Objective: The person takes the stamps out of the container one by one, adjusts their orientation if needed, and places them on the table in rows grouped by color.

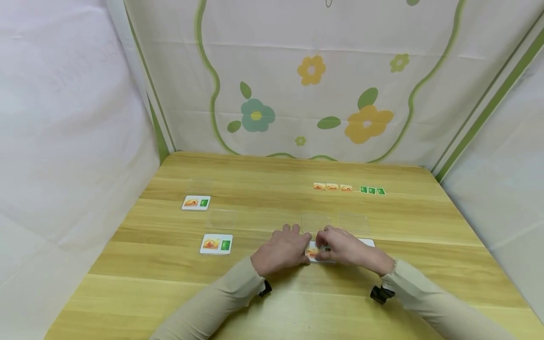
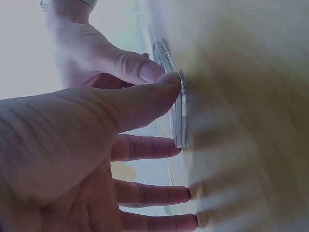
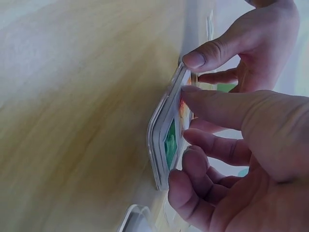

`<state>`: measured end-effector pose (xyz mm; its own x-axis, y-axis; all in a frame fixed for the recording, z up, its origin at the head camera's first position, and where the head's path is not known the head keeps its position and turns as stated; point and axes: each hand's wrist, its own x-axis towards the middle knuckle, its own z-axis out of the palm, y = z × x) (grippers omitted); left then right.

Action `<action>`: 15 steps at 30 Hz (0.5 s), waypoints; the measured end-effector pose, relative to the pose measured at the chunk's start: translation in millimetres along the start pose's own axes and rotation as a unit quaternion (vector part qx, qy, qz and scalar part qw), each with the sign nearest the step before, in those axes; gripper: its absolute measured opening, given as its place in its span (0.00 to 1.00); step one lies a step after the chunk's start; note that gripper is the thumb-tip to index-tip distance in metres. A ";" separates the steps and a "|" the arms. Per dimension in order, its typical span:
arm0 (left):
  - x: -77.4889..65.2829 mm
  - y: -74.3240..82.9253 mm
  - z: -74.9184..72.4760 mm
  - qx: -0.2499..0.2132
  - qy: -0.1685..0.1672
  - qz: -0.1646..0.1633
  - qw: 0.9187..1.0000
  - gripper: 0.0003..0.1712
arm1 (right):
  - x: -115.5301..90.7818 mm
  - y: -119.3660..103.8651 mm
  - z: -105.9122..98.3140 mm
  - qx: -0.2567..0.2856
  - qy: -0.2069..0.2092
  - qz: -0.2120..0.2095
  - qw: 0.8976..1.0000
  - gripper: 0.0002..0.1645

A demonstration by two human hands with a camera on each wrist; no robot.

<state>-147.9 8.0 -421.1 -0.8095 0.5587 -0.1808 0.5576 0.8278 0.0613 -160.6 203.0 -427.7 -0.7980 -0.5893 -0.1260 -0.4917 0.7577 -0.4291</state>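
Note:
A white card [image 1: 311,257] lies in front of me, bearing a small orange picture tile [image 3: 183,107] and a green one [image 3: 170,145]. Thumb and index finger of my left hand [image 1: 284,250] hold the card's left end by opposite edges; the other fingers are straight, tips on the table. My right hand [image 1: 350,249] is over the card with curled fingers. Its thumb and index fingertip are set about the orange tile, partly covering it. In the left wrist view the card [image 2: 179,116] appears edge-on, with a clear layer along its edge.
Two white cards with orange and green pictures lie at left, one farther [image 1: 196,203], one nearer [image 1: 216,244]. Another white card [image 1: 367,242] shows partly behind the right hand. Clear plates [image 1: 354,223] lie beyond the hands. Small orange tiles [image 1: 333,187] and green tiles [image 1: 371,190] lie farther back.

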 end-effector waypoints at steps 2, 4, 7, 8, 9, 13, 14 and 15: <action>-1.0 0.5 -0.6 0.005 0.005 0.000 1.000 0.25 | -0.6 -0.8 0.0 -0.002 0.000 -0.001 1.000 0.14; -1.8 0.8 -0.8 0.010 0.008 0.000 1.000 0.25 | -0.5 -1.4 0.2 -0.003 -0.001 0.000 1.000 0.14; -2.2 0.9 -0.4 0.014 0.011 -0.001 1.000 0.26 | 0.1 -1.6 -0.1 -0.005 0.000 -0.004 1.000 0.14; -2.4 0.8 -0.4 0.015 0.011 -0.001 1.000 0.26 | 0.2 -1.6 -0.2 -0.005 0.000 -0.005 1.000 0.14; -2.4 0.8 -0.4 0.016 0.010 -0.001 1.000 0.26 | 0.4 -1.7 -0.1 -0.003 -0.001 -0.004 1.000 0.14; -2.6 1.0 -0.2 0.019 0.007 0.000 1.000 0.27 | 0.6 -2.2 -0.5 -0.001 -0.001 -0.007 1.000 0.15; -2.6 1.0 -0.7 0.020 0.007 -0.001 1.000 0.27 | 0.6 -2.4 -0.5 0.000 -0.001 -0.007 1.000 0.15; -2.6 1.0 -0.9 0.019 0.008 -0.001 1.000 0.27 | 0.7 -2.4 -0.6 0.000 -0.001 -0.007 1.000 0.15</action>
<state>-145.4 7.4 -419.7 -0.8129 0.5585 -0.1655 0.5629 0.8262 0.0229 -160.3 200.9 -426.2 -0.7907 -0.5998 -0.1224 -0.5018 0.7496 -0.4315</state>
